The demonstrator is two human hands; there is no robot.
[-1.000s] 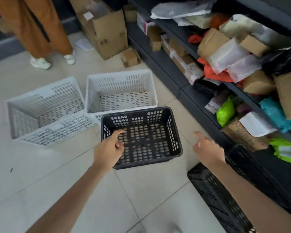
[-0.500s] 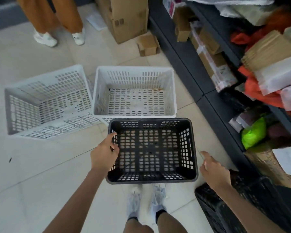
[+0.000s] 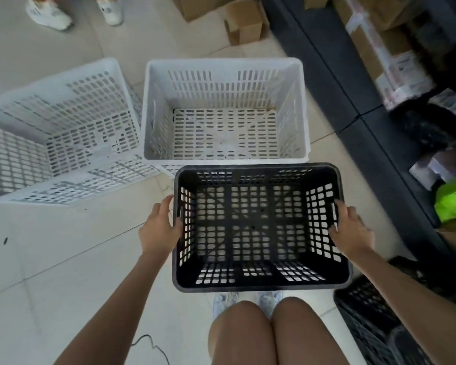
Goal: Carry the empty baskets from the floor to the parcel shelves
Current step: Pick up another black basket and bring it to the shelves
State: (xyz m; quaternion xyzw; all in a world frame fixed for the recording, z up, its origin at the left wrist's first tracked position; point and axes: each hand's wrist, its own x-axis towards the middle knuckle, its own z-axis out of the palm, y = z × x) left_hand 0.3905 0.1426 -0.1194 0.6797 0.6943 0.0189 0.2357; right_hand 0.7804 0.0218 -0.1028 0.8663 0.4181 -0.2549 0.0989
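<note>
At the knees: the person's bare legs and pale shoes, which showed half a second ago, now fill the bottom of the view; the crouch has deepened.
Black basket (image 3: 258, 227): empty, just in front of the knees; whether it rests on the floor (image 3: 63, 259) or is just lifted I cannot tell.
Left hand (image 3: 158, 227): on the left short wall, as before, fingers (image 3: 178, 223) curled onto the rim by the handle slot.
Right hand (image 3: 352, 229): a second ago it hung in the air, clear of the basket; now its fingers (image 3: 336, 227) close over the right rim.
Meaning: with both sides gripped, the lift looks ready to begin; the carry is not yet done.
Second black basket (image 3: 363, 312): low right, under the right forearm, partly hidden.
White baskets: one upright (image 3: 225, 111) just behind the black one, one tipped on its side (image 3: 61, 133) to its left, both empty and unmoved.
Parcel shelves (image 3: 366, 106): along the right, crowded with parcels, blurred.
Far edge: someone's white shoes (image 3: 50, 14), now almost out of view.
</note>
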